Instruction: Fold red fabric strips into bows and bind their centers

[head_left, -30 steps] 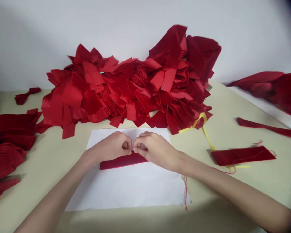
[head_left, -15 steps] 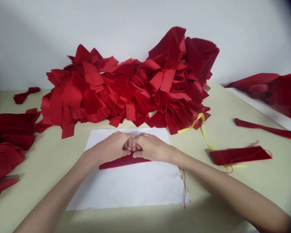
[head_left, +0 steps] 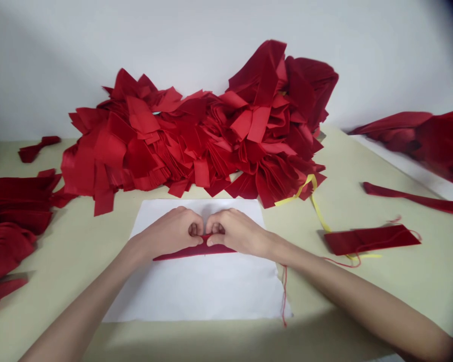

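Note:
A dark red strip of velvet-like fabric lies across the white sheet, its upper edge pinched up near the middle. My left hand is closed on that edge, thumb on the near side and fingers curled over the far side. Just to its right, my right hand pinches the same strip in a mirrored grip. A narrow gap separates the two hands. Both hands cover the strip's far edge and part of its right end.
A large heap of red fabric strips stands behind the sheet. More red fabric is piled at left and at far right. A folded red piece with red thread lies right, near a yellow ribbon and a narrow strip.
My hands have drawn slightly apart, widening the gap between the fingers. Both still grip the red strip. The whole view has shifted slightly.

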A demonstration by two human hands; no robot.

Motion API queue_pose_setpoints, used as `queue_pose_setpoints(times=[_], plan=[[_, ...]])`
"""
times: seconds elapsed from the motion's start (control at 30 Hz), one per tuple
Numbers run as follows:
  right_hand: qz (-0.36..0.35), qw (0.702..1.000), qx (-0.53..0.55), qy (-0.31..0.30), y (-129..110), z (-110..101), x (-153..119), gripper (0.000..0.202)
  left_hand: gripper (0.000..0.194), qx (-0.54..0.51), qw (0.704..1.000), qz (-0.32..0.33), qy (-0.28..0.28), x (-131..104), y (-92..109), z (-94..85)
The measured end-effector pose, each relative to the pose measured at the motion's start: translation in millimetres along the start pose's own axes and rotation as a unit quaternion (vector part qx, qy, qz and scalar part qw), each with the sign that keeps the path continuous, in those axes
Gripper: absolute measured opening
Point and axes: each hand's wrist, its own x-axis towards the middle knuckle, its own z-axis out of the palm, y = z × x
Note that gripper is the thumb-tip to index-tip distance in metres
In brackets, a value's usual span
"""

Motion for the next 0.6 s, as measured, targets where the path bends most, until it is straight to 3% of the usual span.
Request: queue_pose_setpoints(times=[0.17, 0.27, 0.3, 0.37, 0.4, 0.47, 0.53, 0.6], plan=[[-0.012, 1.0, -0.006, 0.007, -1.3, -10.1, 2.3, 0.003, 0.017, 0.017, 1.0, 0.005, 0.025, 0.7, 2.8, -2.1], [-0.037, 0.988, -0.1, 0.111, -5.1, -15.9, 1.6, 0.009, 0.015, 0.061, 0.989, 0.021, 0.13, -1.5, 5.0, -6.8], [-0.072, 0.969, -0.166, 0.167, -5.9, -16.2, -0.5, 0.014, 0.014, 0.103, 0.976, 0.048, 0.185, -3.3, 5.7, -7.0], [-0.176, 0.897, -0.307, 0.265, -6.1, -12.5, -8.2, 0.022, 0.018, 0.221, 0.928, 0.142, 0.266, -9.0, 7.4, -3.4], [-0.231, 0.856, -0.359, 0.291, -5.6, -8.7, -13.7, 0.024, 0.02, 0.281, 0.897, 0.196, 0.278, -12.8, 8.5, 0.6], [-0.31, 0.807, -0.405, 0.299, -4.0, 1.3, -25.6, 0.022, 0.02, 0.368, 0.844, 0.283, 0.268, -21.1, 11.5, 11.0], [-0.343, 0.792, -0.414, 0.289, -3.2, 9.6, -34.3, 0.016, 0.018, 0.391, 0.829, 0.307, 0.256, -27.8, 15.2, 19.5], [-0.321, 0.817, -0.396, 0.27, -4.8, 10.5, -35.3, 0.016, 0.019, 0.362, 0.865, 0.262, 0.23, -29.8, 18.7, 18.9]])
